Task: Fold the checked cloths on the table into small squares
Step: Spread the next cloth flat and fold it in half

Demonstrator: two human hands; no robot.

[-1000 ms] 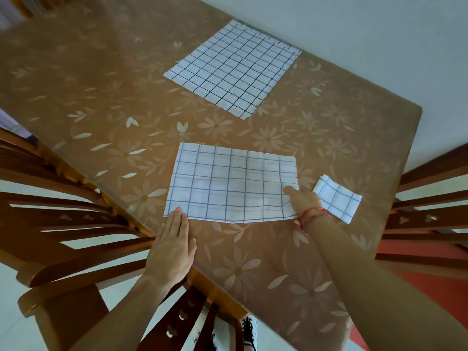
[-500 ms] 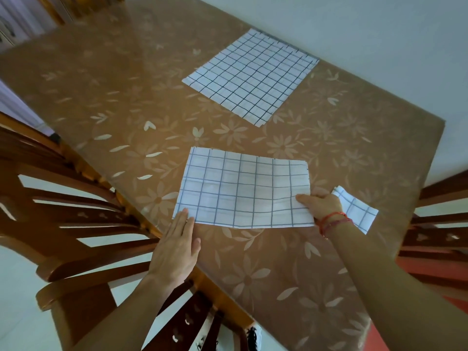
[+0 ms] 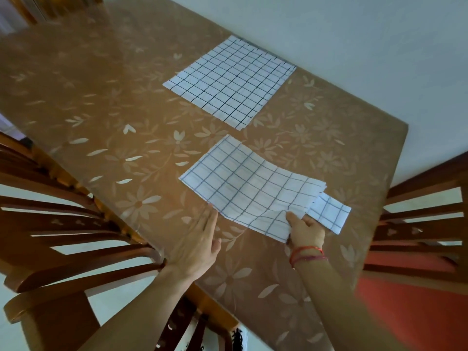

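Floral tabletop [image 3: 114,97]; right hand [image 3: 305,230] now pinches and lifts corner of half-folded cloth [image 3: 248,188]; left hand [image 3: 200,244] flat, fingers straight; next fold starting.

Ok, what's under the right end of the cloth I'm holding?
A small folded cloth pokes out from beneath the held cloth, beside your right hand. How far it reaches underneath is covered.
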